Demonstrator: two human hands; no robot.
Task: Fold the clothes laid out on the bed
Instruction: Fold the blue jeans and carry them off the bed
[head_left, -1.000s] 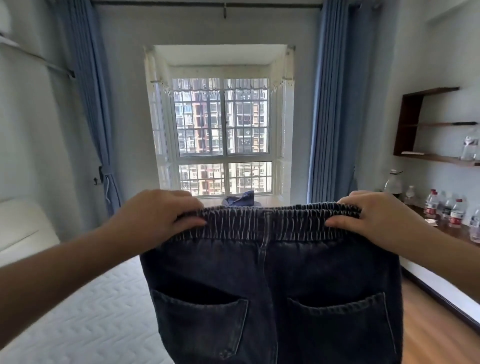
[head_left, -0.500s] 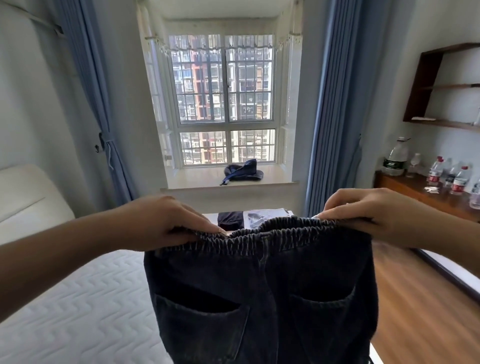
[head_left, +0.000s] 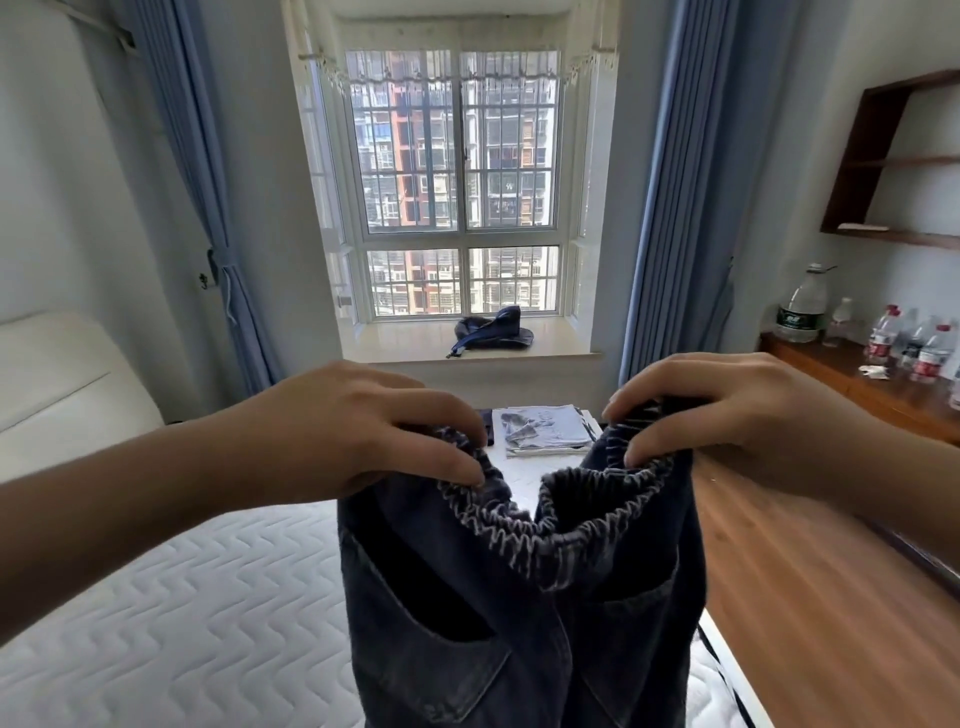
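Since the earlier frame the two hands have drawn closer together, so the elastic waistband, then stretched nearly flat, now sags into a deep V between them; the view has also tipped lower, showing more of the bed. The bed (head_left: 171, 597), a bare quilted white mattress, fills the lower left; the jeans (head_left: 519, 597) hang in the air over its near corner, back pockets facing the camera; the left hand (head_left: 363, 431) has its grip clenched on the left end of the waistband, fingers curled over the gathered elastic; the right hand (head_left: 722, 415) grasps the right end the same way. The step in hand looks like halving the jeans lengthwise; to do it well, the two waistband corners should meet evenly, with the side seams lined up, before the legs are laid on the mattress and smoothed. A small stack of folded clothes (head_left: 543, 431) rests at the far end of the bed. On the bench (head_left: 831, 364) by the right wall stand several water bottles (head_left: 802, 306), their contents too small to judge; the wall shelf (head_left: 883, 156) holds only a flat pale item.
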